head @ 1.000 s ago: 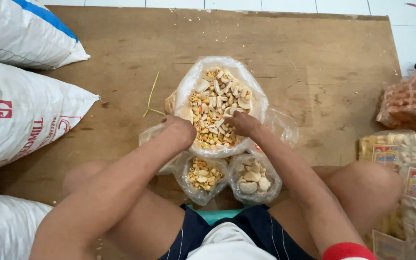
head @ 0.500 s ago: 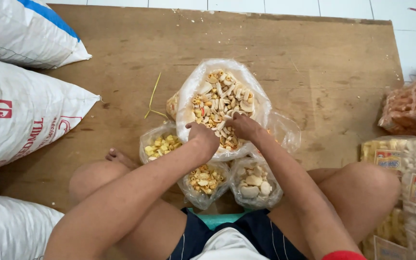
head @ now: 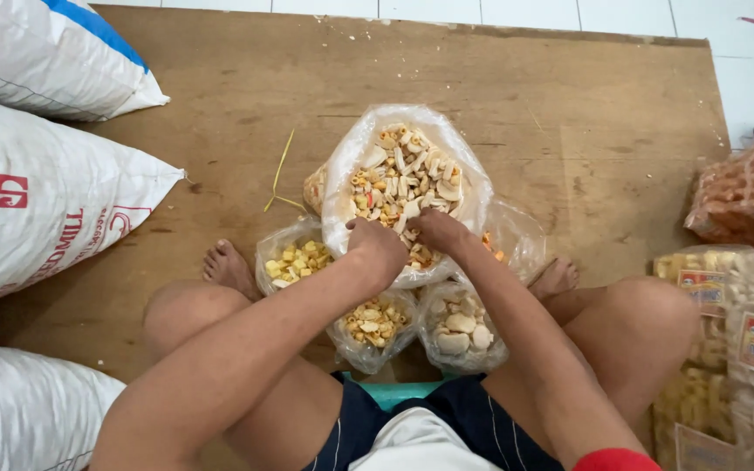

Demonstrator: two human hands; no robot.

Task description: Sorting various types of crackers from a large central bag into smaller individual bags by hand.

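Left edge: I see three white woven sacks (head: 41,205), one with a blue stripe (head: 63,52).
Floor: a brown board (head: 569,113) on white tiles (head: 743,52).
Right side: I make out stacked packets of crackers (head: 743,340), plus an orange snack bag (head: 748,196).
Board litter: a yellow straw strand (head: 279,170).

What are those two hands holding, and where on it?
Both the left hand and right hand grip the near rim of the big clear snack bag.
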